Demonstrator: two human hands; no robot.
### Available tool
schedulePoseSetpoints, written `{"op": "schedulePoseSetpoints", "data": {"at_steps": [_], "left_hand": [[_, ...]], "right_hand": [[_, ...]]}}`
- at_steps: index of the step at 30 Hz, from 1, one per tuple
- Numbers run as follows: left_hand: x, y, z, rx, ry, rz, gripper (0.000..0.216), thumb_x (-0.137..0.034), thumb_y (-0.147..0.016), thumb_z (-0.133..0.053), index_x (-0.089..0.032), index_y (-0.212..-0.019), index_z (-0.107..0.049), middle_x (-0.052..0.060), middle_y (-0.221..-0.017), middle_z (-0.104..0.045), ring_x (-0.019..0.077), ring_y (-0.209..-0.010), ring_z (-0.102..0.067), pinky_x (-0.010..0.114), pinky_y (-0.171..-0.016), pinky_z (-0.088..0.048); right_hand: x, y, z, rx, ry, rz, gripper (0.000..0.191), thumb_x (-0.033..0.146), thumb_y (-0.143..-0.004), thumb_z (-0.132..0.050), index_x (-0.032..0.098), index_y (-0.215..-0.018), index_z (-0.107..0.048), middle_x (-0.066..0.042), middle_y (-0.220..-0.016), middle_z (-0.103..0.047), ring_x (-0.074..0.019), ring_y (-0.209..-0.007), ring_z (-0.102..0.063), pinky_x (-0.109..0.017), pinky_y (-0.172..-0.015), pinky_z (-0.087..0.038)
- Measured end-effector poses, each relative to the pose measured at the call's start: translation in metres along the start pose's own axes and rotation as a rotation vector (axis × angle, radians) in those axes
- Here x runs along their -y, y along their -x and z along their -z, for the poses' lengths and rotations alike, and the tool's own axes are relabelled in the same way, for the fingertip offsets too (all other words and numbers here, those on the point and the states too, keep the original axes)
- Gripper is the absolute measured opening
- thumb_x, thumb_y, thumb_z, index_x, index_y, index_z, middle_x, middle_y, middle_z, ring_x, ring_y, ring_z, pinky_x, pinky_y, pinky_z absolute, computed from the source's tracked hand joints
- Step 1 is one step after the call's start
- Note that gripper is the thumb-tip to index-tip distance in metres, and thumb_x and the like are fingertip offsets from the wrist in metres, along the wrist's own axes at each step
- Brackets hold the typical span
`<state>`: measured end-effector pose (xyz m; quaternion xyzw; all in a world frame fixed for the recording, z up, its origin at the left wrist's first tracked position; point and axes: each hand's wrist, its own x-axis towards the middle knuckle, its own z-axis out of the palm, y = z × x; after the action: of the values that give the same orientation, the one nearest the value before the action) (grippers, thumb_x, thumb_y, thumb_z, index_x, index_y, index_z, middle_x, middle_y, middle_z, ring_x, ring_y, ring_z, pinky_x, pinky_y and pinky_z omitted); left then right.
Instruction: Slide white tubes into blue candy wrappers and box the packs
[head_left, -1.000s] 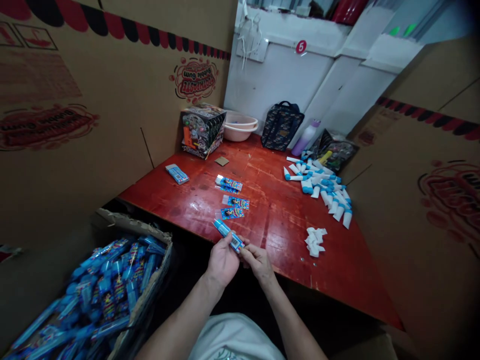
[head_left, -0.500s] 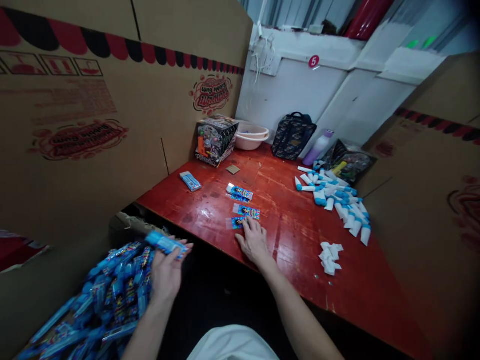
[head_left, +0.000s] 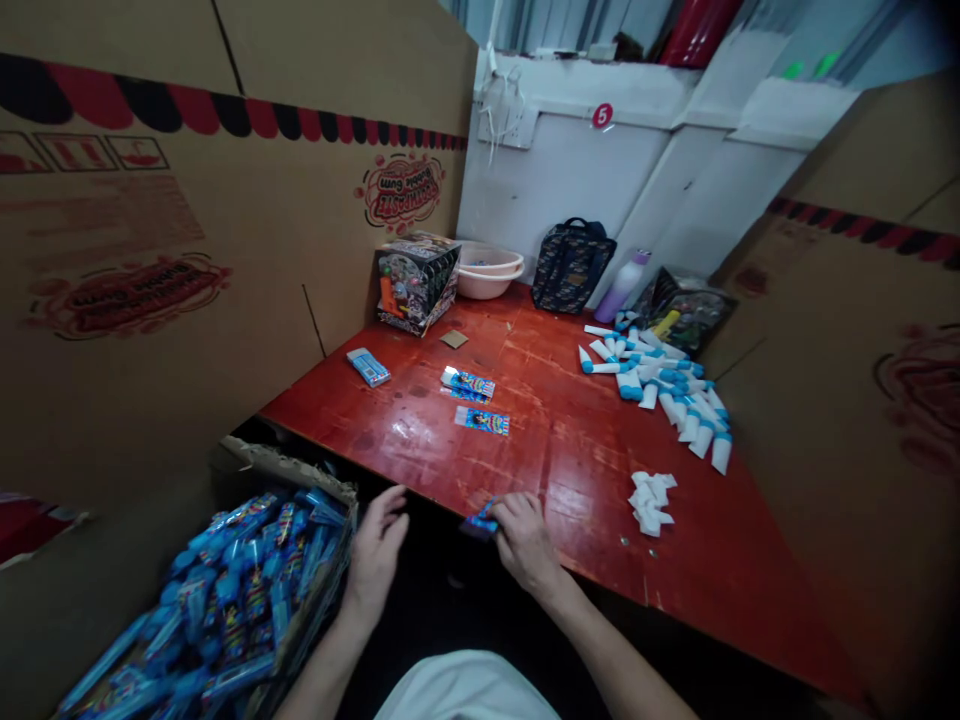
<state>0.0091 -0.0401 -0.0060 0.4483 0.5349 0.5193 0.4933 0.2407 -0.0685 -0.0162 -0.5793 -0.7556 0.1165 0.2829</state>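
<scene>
Blue packet (head_left: pixel 480 521) at the counter's (head_left: pixel 570 450) near edge, pinched in the right hand's (head_left: pixel 525 540) grip; left hand (head_left: pixel 375 555) spread empty beside it.

I note two bare forearms without sleeves, left hand (head_left: pixel 375 556) and right hand (head_left: pixel 527 545) ungloved, no rings, watch or bands that I can see, pale whitish garment (head_left: pixel 466 687) at the lower edge, faint print, unreadable.

— Anything legible from where you stand?
— An upside-down "Toothpaste Bubble Gum" logo, printed red on the cardboard wall (head_left: pixel 300 220), and a white "5" on a red round sticker (head_left: pixel 601 116) on the white wall (head_left: pixel 555 180).
— The blue packets?
— Too small.
</scene>
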Motion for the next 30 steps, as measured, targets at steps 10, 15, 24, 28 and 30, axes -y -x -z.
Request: {"op": "schedulePoseSetpoints", "data": {"at_steps": [10,15,24,28,30], "left_hand": [[-0.025,-0.011,-0.146,0.711,0.078,0.025,0.015,-0.03,-0.076,-0.062,-0.018,-0.07,-0.056,-0.004,-0.064,-0.051,0.012,-0.062,-0.047,0.023,-0.059,-0.038],[-0.017,-0.021,-0.189,0.669,0.189,0.177,0.029,-0.044,-0.07,-0.068,-0.017,-0.073,-0.057,-0.002,-0.064,-0.054,0.0119,-0.058,-0.049,0.023,-0.055,-0.04],[-0.01,-0.028,-0.258,0.661,0.328,0.29,0.035,-0.048,-0.064,-0.072,-0.015,-0.065,-0.058,-0.003,-0.052,-0.047,0.0079,-0.043,-0.039,0.02,-0.037,-0.031],[-0.009,-0.045,-0.283,0.542,0.398,0.331,0.037,-0.049,-0.064,-0.072,-0.015,-0.068,-0.058,-0.004,-0.049,-0.048,0.0075,-0.039,-0.039,0.019,-0.034,-0.029],[-0.006,-0.058,-0.29,0.473,0.441,0.366,0.038,-0.05,-0.062,-0.073,-0.016,-0.067,-0.057,-0.005,-0.046,-0.048,0.0076,-0.037,-0.038,0.019,-0.033,-0.027]], "right_hand": [[-0.029,-0.002,0.056,-0.086,-0.515,-0.284,0.012,0.028,-0.078,-0.052,0.019,-0.071,-0.057,0.001,-0.068,-0.056,-0.0144,-0.066,-0.05,-0.025,-0.064,-0.039],[-0.061,0.003,0.068,-0.127,-0.781,-0.446,0.022,0.039,-0.074,-0.053,0.019,-0.067,-0.049,0.004,-0.061,-0.048,-0.0112,-0.057,-0.043,-0.022,-0.056,-0.036],[-0.106,-0.01,0.103,-0.173,-0.606,-0.497,0.042,0.047,-0.082,-0.05,0.018,-0.054,-0.042,0.006,-0.054,-0.034,-0.0085,-0.052,-0.032,-0.022,-0.049,-0.022],[-0.139,-0.037,0.125,0.022,-0.566,-0.415,0.036,0.041,-0.085,-0.048,0.017,-0.058,-0.053,0.005,-0.054,-0.045,-0.01,-0.052,-0.041,-0.021,-0.049,-0.029],[-0.166,-0.059,0.143,0.047,-0.353,-0.411,0.027,0.033,-0.085,-0.05,0.017,-0.067,-0.06,0.003,-0.063,-0.056,-0.0117,-0.06,-0.05,-0.021,-0.055,-0.035]]}}
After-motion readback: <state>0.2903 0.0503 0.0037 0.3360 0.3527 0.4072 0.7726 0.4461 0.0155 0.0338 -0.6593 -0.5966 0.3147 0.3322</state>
